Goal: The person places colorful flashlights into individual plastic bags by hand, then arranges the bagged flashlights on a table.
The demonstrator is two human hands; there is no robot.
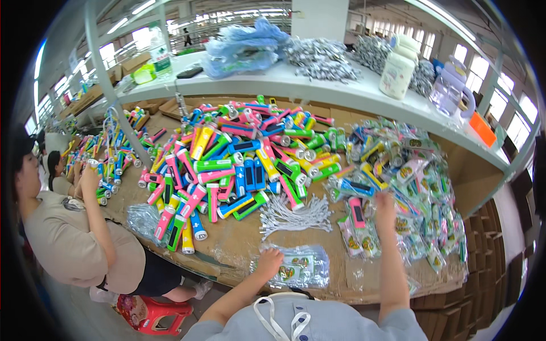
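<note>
My left hand is at the left edge of a flat stack of clear plastic bags with printed green and yellow inserts, at the near edge of the table. Its fingers are closed on the top plastic bag. Over a heap of bagged flashlights my right hand reaches out, its fingers blurred; whether it holds anything cannot be told. A blue flashlight and a pink flashlight lie beside it. Between the hands and the loose flashlights is a bundle of white cords.
Clear bags lie by a co-worker standing at left, next to a red stool. A white shelf crosses above the table's far side, carrying a cream bottle, a lilac jug, blue plastic and grey cord bundles.
</note>
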